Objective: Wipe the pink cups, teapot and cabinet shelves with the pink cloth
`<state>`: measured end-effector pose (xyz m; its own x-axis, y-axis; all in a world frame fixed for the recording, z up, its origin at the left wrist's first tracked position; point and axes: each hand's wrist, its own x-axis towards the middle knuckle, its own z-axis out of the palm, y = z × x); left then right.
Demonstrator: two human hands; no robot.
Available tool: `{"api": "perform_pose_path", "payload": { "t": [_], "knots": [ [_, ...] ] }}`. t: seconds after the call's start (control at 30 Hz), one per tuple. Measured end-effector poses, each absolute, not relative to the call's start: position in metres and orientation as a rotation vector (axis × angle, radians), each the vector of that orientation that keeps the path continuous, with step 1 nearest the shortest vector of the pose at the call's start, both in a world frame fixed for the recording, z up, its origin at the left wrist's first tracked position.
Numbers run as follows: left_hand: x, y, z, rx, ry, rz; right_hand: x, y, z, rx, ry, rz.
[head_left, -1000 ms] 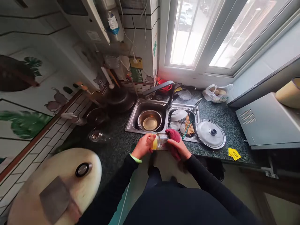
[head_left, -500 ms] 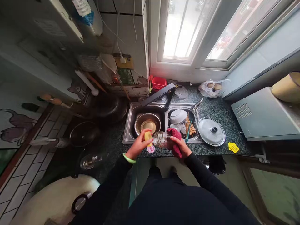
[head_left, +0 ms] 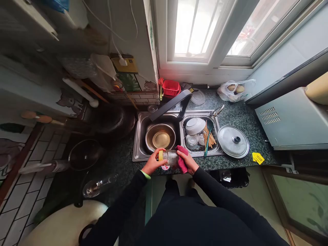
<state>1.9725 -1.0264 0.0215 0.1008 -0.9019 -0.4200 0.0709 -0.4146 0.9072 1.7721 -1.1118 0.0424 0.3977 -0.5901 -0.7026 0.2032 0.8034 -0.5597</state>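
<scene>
A clear glass jar (head_left: 170, 157) lies sideways between my hands, just in front of the sink's near edge. My left hand (head_left: 154, 163) grips a yellow lid (head_left: 161, 155), which sits against the jar's mouth; whether it is threaded on, I cannot tell. My right hand (head_left: 189, 162) holds the jar's base through a dark red cloth (head_left: 182, 159). Behind the jar, a metal basin (head_left: 149, 137) stands in the left bowl of the sink (head_left: 136, 145). A round pink-and-white sticker (head_left: 165, 167) shows below the jar.
White bowls (head_left: 195, 125), chopsticks (head_left: 210, 136) and a green-handled utensil (head_left: 207, 145) fill the right sink rack. A pot lid (head_left: 229, 142) lies to its right. A grey faucet-like arm (head_left: 171, 106) slants over the left bowl. Behind are a red basket (head_left: 171, 88) and a plastic bag (head_left: 234, 91).
The yellow lid, held apart from the jar before, now meets its mouth. Both hands have come closer together, and the view has shifted slightly.
</scene>
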Motion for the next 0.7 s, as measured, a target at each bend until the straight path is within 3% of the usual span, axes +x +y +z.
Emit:
{"api": "perform_pose_path", "payload": {
  "t": [0.17,0.33,0.7],
  "knots": [
    [2.007,-1.066,-0.026,1.773,-0.772,-1.349,1.751,-1.119,0.025,-0.182,1.19,-0.636],
    [2.027,-1.12,-0.083,2.267,-1.091,-1.039,1.685,-1.109,0.027,-0.081,1.265,-0.76],
    [2.031,-1.176,-0.14,2.32,-1.578,-1.242,1.596,-1.064,0.041,0.212,1.538,-0.966]
  ]
}}
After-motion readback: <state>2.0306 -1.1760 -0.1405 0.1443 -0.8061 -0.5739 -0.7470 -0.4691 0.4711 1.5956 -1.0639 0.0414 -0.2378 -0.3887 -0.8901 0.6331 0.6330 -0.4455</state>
